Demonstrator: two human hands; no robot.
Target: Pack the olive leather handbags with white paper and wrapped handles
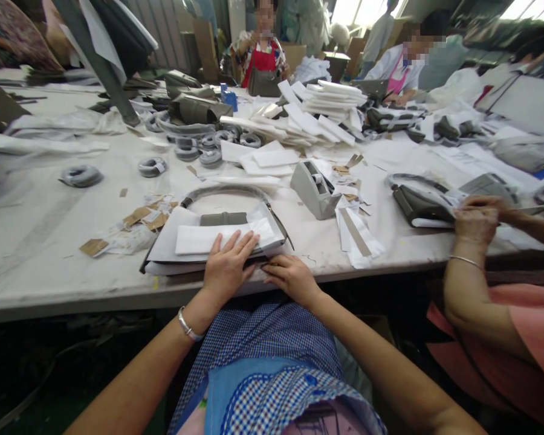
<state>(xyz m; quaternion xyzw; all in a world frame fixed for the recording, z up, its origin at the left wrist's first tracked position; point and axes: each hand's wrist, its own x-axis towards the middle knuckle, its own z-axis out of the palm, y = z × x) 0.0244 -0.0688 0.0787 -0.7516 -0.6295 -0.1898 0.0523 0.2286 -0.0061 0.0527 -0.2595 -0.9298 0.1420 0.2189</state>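
A dark handbag [163,264] lies flat near the table's front edge, its wrapped handle [226,188] arching away from me. White sheeting covers most of the bag, and a white foam strip [194,239] rests across it. My left hand [229,257] lies on the strip and the bag's lower side, fingers stretched out. Close beside it, my right hand [292,275] is at the bag's lower right corner, fingers bent together at the edge. What those fingers pinch, if anything, is too small to make out.
Right of the bag stands a grey tape dispenser [315,190], with paper strips [356,235] by it. Brown tags [138,217] lie to the left. Wrapped coils [152,166] and stacked white foam sheets [330,99] sit farther back. A co-worker's hands [480,211] handle another bag [419,205] at right.
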